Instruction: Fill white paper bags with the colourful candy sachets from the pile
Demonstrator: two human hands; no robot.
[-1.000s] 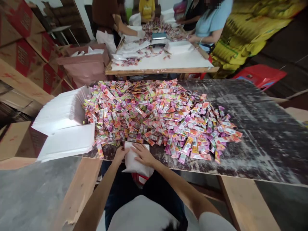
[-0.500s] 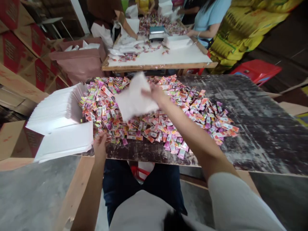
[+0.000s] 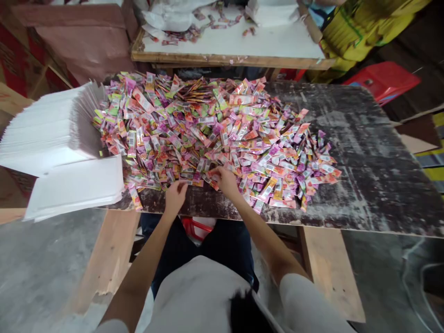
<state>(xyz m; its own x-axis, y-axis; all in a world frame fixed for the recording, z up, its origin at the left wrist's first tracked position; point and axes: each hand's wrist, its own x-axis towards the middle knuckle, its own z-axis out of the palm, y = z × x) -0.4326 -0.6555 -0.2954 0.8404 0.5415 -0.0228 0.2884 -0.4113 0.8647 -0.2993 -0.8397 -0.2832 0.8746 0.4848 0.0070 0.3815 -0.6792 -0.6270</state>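
A wide heap of small printed sachets (image 3: pixel 194 134), pink, purple, orange and green, covers much of the dark worn table. At its front edge my left hand (image 3: pixel 175 196) has thumb and fingers pinched together on the end of a sachet. My right hand (image 3: pixel 225 183) is just to the right, lower on the heap, with fingers curled in among the sachets; what they hold is too small to make out. To the left of the heap stands a thick stack of white paper bags (image 3: pixel 45 127). More flat white bags (image 3: pixel 78 185) lie in front of it, jutting over the table edge.
Bare dark tabletop (image 3: pixel 374 175) stretches to the right. Beyond it is a white table (image 3: pixel 222 44) with white bags and loose sachets. A pinkish bin (image 3: pixel 79 41) stands at the back left, a red stool (image 3: pixel 388 83) and yellow sacks (image 3: pixel 367 32) at the back right.
The white bag that my right hand held over the heap is gone from it. Both hands have come together at the heap's front edge. The view has tipped downward.
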